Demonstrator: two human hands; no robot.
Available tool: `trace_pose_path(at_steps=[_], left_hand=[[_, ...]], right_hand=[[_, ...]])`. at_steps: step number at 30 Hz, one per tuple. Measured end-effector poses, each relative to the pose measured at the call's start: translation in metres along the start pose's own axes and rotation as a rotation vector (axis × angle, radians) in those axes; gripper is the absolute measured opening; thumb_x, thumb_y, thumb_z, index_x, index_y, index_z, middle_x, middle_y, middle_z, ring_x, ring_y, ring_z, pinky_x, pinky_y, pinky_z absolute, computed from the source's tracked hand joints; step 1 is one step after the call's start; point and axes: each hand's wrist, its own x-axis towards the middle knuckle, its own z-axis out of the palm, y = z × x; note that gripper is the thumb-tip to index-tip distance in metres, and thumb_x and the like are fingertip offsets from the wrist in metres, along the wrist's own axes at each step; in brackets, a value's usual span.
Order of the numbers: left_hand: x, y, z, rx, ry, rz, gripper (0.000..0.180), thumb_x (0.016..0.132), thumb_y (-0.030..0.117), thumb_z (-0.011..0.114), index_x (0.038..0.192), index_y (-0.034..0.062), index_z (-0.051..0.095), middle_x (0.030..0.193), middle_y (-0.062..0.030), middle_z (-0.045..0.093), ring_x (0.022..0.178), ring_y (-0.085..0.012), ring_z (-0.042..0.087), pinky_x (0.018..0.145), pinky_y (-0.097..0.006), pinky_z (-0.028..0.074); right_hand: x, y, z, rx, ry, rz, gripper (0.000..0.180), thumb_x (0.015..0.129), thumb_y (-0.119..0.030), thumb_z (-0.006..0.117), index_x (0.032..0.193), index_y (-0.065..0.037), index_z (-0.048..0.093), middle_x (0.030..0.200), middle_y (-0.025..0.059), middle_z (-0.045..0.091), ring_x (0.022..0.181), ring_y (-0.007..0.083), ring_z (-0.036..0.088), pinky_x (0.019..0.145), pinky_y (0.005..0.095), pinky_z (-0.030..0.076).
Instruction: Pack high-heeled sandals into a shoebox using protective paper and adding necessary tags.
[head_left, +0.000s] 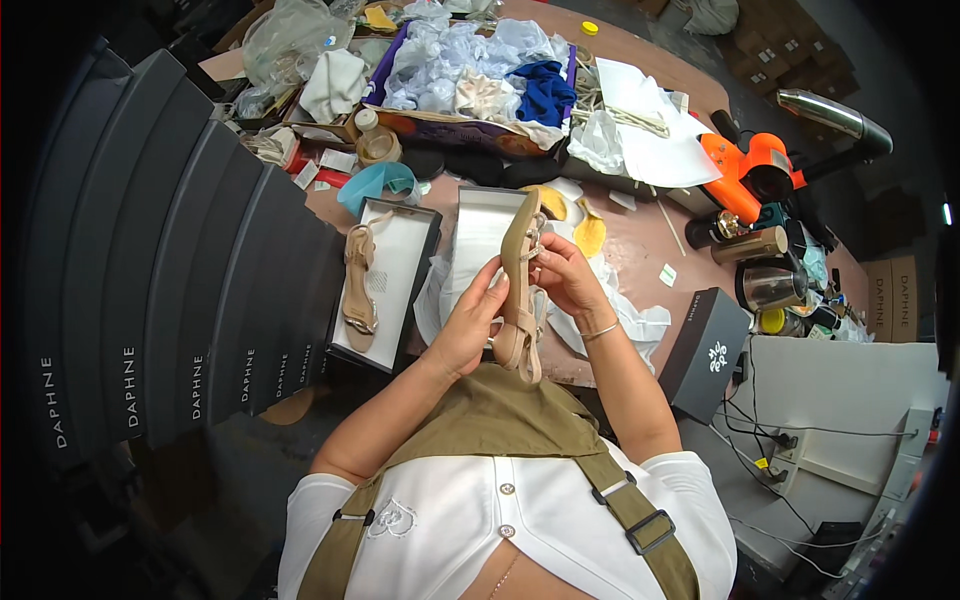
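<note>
Both my hands hold one beige strappy sandal (516, 265) upright over the table's near edge, its sole side turned partly to the left. My left hand (473, 318) grips it from the left, thumb along the sole. On the other side, my right hand (568, 272) has its fingers closed at the straps near the upper end. A matching sandal (358, 280) lies in an open shoebox (397, 290) with a white inside, left of my hands. Behind the held sandal is another open white-lined box part (475, 225), with crumpled white tissue paper (632, 318) around it.
Dark shoeboxes (190, 270) stand stacked high on the left. A closed dark box (703, 350) sits at the table's right edge. Farther back are a purple bin (455, 130) of plastic bags, an orange heat gun (745, 165), a glass pot (772, 285) and a clear bottle (377, 140). Cables hang at right.
</note>
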Motion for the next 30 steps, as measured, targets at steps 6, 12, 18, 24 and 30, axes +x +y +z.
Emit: trace_pose_path(at_steps=[6, 12, 18, 24, 30], left_hand=[[-0.01, -0.01, -0.008, 0.184, -0.056, 0.078, 0.068, 0.095, 0.029, 0.056, 0.147, 0.0062, 0.019, 0.1, -0.0056, 0.06, 0.089, -0.0101, 0.058, 0.075, -0.025, 0.048], [-0.016, 0.008, -0.016, 0.862, -0.075, 0.261, 0.066, 0.09, 0.028, 0.058, 0.142, 0.0014, 0.028, 0.094, -0.0103, 0.062, 0.086, -0.0161, 0.062, 0.078, -0.029, 0.05], [0.008, 0.006, -0.062, -0.647, -0.436, -0.12, 0.049, 0.092, 0.029, 0.043, 0.126, -0.0059, 0.043, 0.087, -0.0131, 0.062, 0.069, -0.0187, 0.058, 0.063, -0.03, 0.048], [0.017, -0.001, -0.066, -1.026, -0.474, -0.222, 0.051, 0.096, 0.024, 0.039, 0.134, -0.0092, 0.033, 0.082, -0.0118, 0.052, 0.057, -0.0162, 0.055, 0.049, -0.026, 0.045], [0.034, -0.009, -0.066, -1.008, -0.48, -0.245, 0.055, 0.096, 0.025, 0.04, 0.137, -0.0094, 0.03, 0.081, -0.0117, 0.053, 0.054, -0.0159, 0.055, 0.047, -0.026, 0.045]], right_hand=[[-0.008, -0.005, -0.011, -0.193, -0.072, 0.012, 0.02, 0.085, -0.011, 0.067, 0.103, -0.006, 0.06, 0.096, 0.0017, 0.063, 0.087, 0.0109, 0.059, 0.073, 0.0275, 0.051], [-0.012, -0.024, 0.006, -0.507, -0.017, -0.008, 0.026, 0.081, -0.002, 0.066, 0.106, -0.003, 0.057, 0.103, 0.0043, 0.06, 0.085, 0.0118, 0.06, 0.069, 0.0271, 0.053], [-0.009, -0.062, 0.062, -0.489, 0.145, -0.385, 0.046, 0.084, -0.003, 0.064, 0.127, -0.003, 0.049, 0.116, 0.0087, 0.055, 0.08, 0.0102, 0.061, 0.063, 0.0221, 0.05], [-0.039, -0.036, 0.057, -0.711, 0.086, -0.061, 0.021, 0.088, -0.009, 0.065, 0.107, -0.001, 0.061, 0.087, -0.001, 0.061, 0.071, 0.0043, 0.054, 0.062, 0.0191, 0.045], [-0.039, -0.011, 0.052, -0.662, 0.107, -0.078, 0.025, 0.086, -0.011, 0.068, 0.108, -0.002, 0.061, 0.095, 0.0019, 0.061, 0.079, 0.0068, 0.056, 0.068, 0.0206, 0.046]])
